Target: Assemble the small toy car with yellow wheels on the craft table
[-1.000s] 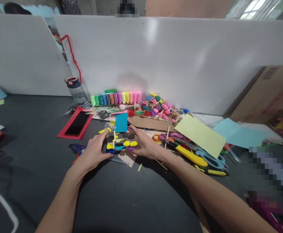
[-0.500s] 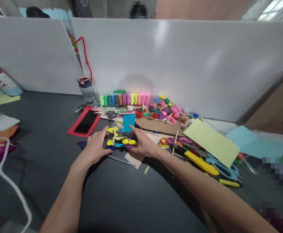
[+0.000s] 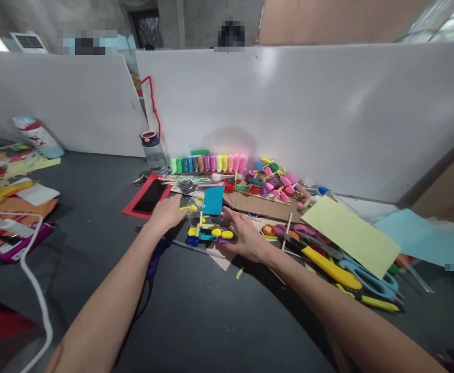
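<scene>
A small craft model (image 3: 208, 231) of sticks with yellow, blue, black and purple clay lumps sits on the dark table (image 3: 196, 316), just in front of an upright blue card (image 3: 213, 200). My right hand (image 3: 244, 237) grips the model's right side, thumb reaching toward the card. My left hand (image 3: 167, 212) is at the model's far left corner, its fingers curled onto a yellow clay piece (image 3: 190, 208) on a stick. A black phone on red paper (image 3: 149, 197) lies just behind that hand.
Behind the model lie a row of coloured clay tubes (image 3: 209, 163), a water bottle (image 3: 154, 152) and a heap of clay pieces (image 3: 271, 181). To the right are a yellow cutter (image 3: 330, 267), blue scissors (image 3: 367, 277) and yellow paper (image 3: 351, 235). A white cable (image 3: 36, 290) and papers lie left.
The view has swung left, showing more of the left table. My left hand has moved from the model's near left side up to its far corner by the phone. My right hand stays on the model.
</scene>
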{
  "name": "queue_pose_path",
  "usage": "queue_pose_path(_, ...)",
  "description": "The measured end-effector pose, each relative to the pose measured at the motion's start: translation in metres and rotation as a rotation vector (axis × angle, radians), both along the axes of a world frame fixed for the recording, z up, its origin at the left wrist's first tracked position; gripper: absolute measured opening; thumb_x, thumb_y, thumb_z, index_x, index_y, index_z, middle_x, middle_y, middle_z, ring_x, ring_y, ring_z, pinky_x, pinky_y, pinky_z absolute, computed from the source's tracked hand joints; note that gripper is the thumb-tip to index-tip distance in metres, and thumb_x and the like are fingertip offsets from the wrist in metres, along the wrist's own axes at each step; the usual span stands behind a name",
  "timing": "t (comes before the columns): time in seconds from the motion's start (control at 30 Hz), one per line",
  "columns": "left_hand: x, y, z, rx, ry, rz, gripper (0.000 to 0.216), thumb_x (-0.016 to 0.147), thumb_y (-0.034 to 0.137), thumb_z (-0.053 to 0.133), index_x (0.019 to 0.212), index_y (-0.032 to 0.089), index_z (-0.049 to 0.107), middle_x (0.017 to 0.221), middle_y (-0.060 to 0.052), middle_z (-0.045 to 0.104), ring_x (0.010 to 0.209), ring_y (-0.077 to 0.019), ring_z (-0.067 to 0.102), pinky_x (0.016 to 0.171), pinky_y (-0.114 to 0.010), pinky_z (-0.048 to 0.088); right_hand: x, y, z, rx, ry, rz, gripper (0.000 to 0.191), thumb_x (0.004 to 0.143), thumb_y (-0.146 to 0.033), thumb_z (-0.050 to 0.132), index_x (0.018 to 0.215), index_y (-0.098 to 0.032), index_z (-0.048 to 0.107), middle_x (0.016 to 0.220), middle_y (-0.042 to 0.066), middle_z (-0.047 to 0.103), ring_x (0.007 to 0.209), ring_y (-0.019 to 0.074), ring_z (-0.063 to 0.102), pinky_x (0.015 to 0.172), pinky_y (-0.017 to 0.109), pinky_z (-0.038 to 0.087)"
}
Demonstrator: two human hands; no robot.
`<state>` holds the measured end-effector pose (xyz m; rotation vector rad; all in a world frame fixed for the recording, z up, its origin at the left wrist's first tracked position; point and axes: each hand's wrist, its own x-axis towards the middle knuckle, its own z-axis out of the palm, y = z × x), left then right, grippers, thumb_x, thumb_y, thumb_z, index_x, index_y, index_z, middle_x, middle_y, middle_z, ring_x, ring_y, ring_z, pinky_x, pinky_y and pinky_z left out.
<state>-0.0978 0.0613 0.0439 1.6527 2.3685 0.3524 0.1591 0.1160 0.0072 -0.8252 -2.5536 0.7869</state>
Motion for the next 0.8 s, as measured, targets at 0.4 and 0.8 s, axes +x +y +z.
queue_pose_path(0.4, -0.029, -0.003, 0.009, 0.156, -0.055, 0.114, 0.032, 0.081, 0.035, 0.064, 0.105, 0.015, 0.065, 0.110, -0.012, 0.069, 0.099, -0.0275, 0.066, 0.084, -0.037, 0.050, -0.017, -0.009, 0.006, 0.022, -0.093, -0.076, 0.096, 0.072, -0.031, 0.074, 0.152, -0.013, 0.025, 0.135, 0.018, 0.053, 0.123, 0.0302, 0.046, 0.101, 0.043, 0.038)
queue_pose_path(0.8, -0.047, -0.083, 0.016, 0.548, -0.427, 0.191, 0.037, 0.075, 0.049, 0.065, 0.096, 0.019, 0.063, 0.090, -0.002, 0.070, 0.080, -0.0195, 0.065, 0.073, -0.027, 0.047, -0.108, 0.009, -0.002, 0.133, -0.175, -0.173, 0.063, 0.085, -0.043, 0.069, 0.138, -0.019, 0.046, 0.131, 0.011, 0.056, 0.116, 0.0284, 0.054, 0.097, 0.050, 0.045)
